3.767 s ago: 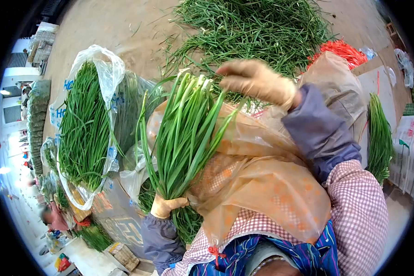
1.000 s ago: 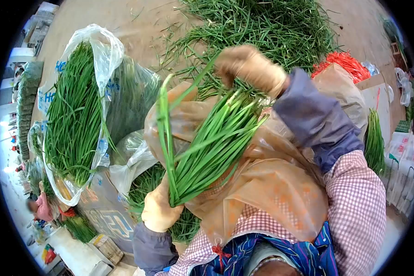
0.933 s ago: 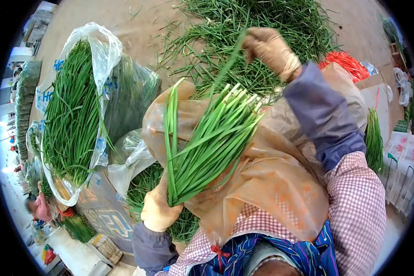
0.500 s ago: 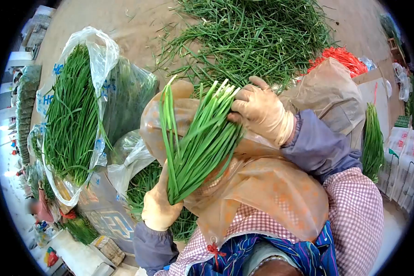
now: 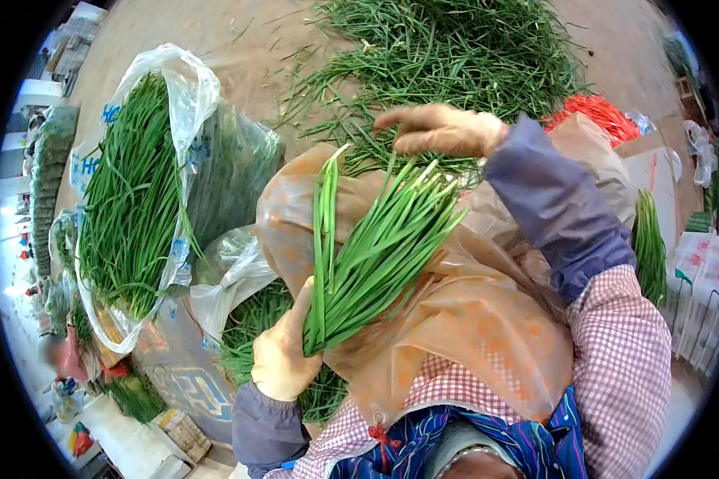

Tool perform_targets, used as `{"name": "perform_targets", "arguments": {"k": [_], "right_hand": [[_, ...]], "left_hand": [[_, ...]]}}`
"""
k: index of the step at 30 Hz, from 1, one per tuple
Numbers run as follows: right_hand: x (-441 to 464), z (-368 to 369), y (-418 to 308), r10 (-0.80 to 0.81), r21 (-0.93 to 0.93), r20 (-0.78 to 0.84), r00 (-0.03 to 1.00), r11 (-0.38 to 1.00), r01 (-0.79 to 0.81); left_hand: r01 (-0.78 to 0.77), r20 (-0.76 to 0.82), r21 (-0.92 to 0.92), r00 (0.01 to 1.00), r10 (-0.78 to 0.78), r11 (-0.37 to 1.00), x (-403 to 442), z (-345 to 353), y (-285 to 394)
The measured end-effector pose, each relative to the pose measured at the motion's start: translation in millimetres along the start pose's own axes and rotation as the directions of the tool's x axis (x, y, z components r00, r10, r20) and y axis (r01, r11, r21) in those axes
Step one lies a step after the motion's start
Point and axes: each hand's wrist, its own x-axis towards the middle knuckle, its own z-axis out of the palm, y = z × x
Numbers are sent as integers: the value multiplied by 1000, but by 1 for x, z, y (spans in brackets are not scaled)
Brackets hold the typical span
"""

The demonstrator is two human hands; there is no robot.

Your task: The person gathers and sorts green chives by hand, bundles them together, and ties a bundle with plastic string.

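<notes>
My left hand (image 5: 286, 357), in a pale glove, is closed around the leafy lower end of a bunch of garlic chives (image 5: 379, 251). The bunch slants up over my lap, its whitish cut ends fanned at the top, with a few stems standing apart on the left. My right hand (image 5: 447, 132), gloved too, hovers just above those cut ends. Its fingers stretch out to the left and nothing shows in them. Beneath the bunch, a brownish see-through plastic apron (image 5: 463, 335) covers my lap.
A loose heap of green leaves (image 5: 455, 64) lies on the floor ahead. On the left stands a clear plastic bag (image 5: 244, 160) full of chives. Red ties (image 5: 591, 118) lie at the right, near another chive bunch (image 5: 649, 251). A person (image 5: 70, 355) is far left.
My right hand has let go of the cut ends and moved up, its fingers straightening. The bunch has shifted slightly right, its top fanning wider, still in my left hand.
</notes>
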Motion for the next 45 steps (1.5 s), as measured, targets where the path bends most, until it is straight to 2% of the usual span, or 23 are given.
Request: {"name": "perform_targets", "arguments": {"k": [3,5,7,9,11,13,15,16,18,20,21,23,25,26,29,31,33,35,36,38,39,41,45], "right_hand": [[23,13,-8,157,35,265,951,984,-172],[25,16,-2,73,116,161,984,989,-93],[19,7,3,-42,-146,-7,999,988,40],[21,-10,51,-107,-262,-481,870,965,-27],[25,-69,60,70,-653,-569,819,567,-502],[3,-73,50,-165,-622,-588,792,718,-312],[-10,-27,-6,-391,-279,-526,756,918,281],[-23,-9,-36,-465,-295,-339,818,878,378],[-36,25,-58,-714,-369,3,700,650,664],[-43,59,-66,-674,-663,119,729,493,563],[-38,75,-47,-784,-733,40,619,398,552],[-42,67,-33,-783,-671,35,621,442,595],[-44,73,-22,-565,-133,-547,618,787,603],[-52,62,-44,-188,389,-650,736,750,535],[-48,-7,-13,-167,323,-729,663,771,549],[-51,-43,24,19,369,-807,590,797,478],[-56,-56,60,5,102,-789,615,987,123],[-57,-24,63,-28,118,-716,698,980,160],[-67,-7,36,102,351,-552,828,929,119],[-72,9,25,61,611,-285,957,781,132],[-70,15,14,18,562,-211,977,820,106],[-61,37,0,-178,53,-309,934,978,204],[-46,33,15,-214,-34,-449,868,974,222]], "left_hand": [[7,2,2,1000,-7,1000,-2,-1,-2],[29,29,-33,999,-28,999,-3,-1,-6],[55,81,-95,996,-48,994,-3,-2,-12],[35,70,-90,997,-29,995,0,-2,-13],[25,65,-104,998,-18,994,0,-3,-12],[25,72,-131,997,-15,991,2,-5,-12],[85,107,-115,992,-72,990,4,-7,-8],[105,124,-102,988,-92,989,6,-7,-7],[106,126,-101,988,-93,989,7,-7,-5],[119,118,-120,987,-105,986,4,-4,-2],[126,112,-137,987,-111,982,3,-2,-1],[118,100,-164,990,-103,979,2,0,-4],[100,90,-192,992,-84,976,-4,5,-11],[92,89,-185,993,-77,978,-5,6,-13],[40,80,-210,997,-24,977,-3,10,-18],[142,134,-286,985,-107,948,-3,10,-15],[115,135,-357,988,-71,927,-5,16,-26],[111,150,-424,987,-52,899,-6,20,-30],[98,142,-447,989,-38,889,-7,22,-33],[82,149,-492,989,-8,867,-5,24,-38],[86,171,-513,985,3,854,-5,24,-42],[102,199,-549,980,11,829,-6,24,-44],[133,204,-596,979,-11,792,-6,25,-46]]}}
